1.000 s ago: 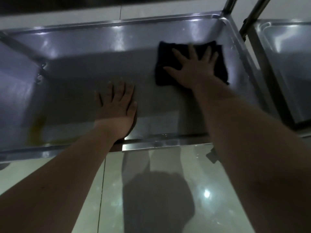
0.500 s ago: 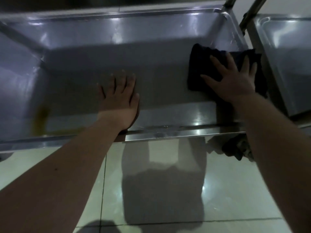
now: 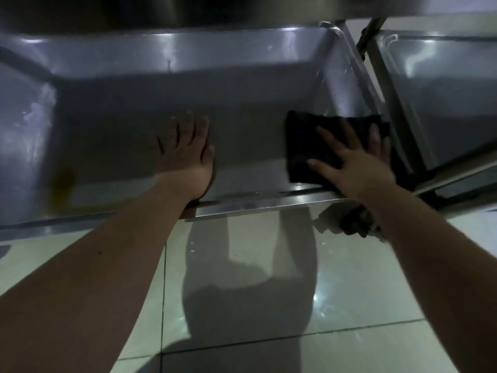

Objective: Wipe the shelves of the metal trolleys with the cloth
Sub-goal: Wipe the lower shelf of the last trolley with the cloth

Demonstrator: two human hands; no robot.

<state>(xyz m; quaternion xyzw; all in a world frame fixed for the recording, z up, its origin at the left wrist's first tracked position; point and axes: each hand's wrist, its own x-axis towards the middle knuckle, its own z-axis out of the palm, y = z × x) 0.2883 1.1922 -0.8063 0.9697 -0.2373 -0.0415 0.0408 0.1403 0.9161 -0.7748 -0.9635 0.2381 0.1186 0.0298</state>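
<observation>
Dim steel filled the scene: a metal trolley's low shelf, shallow like a tray, stood over pale glossy floor tiles. The right hand's fingers were spread and straight, pressed flat on a dark cloth, gripping nothing. The cloth lay under those fingers and the palm of the right hand. It reached a little past the fingertips toward the back and well past the thumb to the left. Its right side ran up against the shelf's right wall, and its near edge sat just inside the front rim, so it filled the near right corner.

The left hand lay apart from the cloth near the middle of the shelf. Its fingers were straight and close together, flat on the bare metal, with the heel of the hand by the front rim.

Farther left, a yellowish smear marked the shelf near its front. A caster showed below the right corner, partly hidden by the right forearm. A second trolley's shelf stood just beside the first on the right.
</observation>
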